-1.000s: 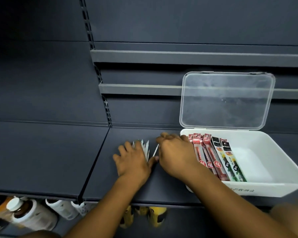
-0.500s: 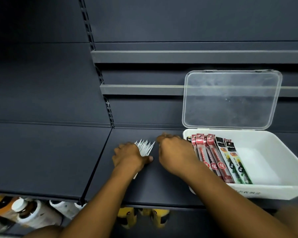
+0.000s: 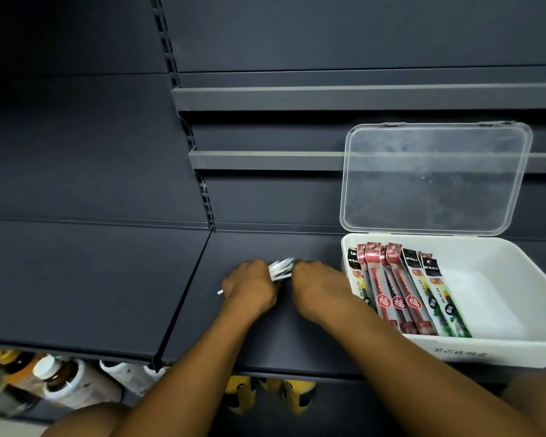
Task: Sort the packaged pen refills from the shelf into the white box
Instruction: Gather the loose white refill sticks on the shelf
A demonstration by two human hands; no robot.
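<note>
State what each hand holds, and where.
Left hand grips the bundle of white pen refills around its middle. Right hand, beside the tips: grip cannot be told.

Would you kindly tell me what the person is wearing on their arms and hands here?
Nothing that shows. The left hand and right hand are ungloved, and the left forearm and right forearm are bare down to the bottom of the frame: no sleeve, watch or bracelet is in view. Whether any ring is worn cannot be told.

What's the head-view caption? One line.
Left grip holds a bunch of thin white refills on the dark shelf beside the open white plastic box.
</note>
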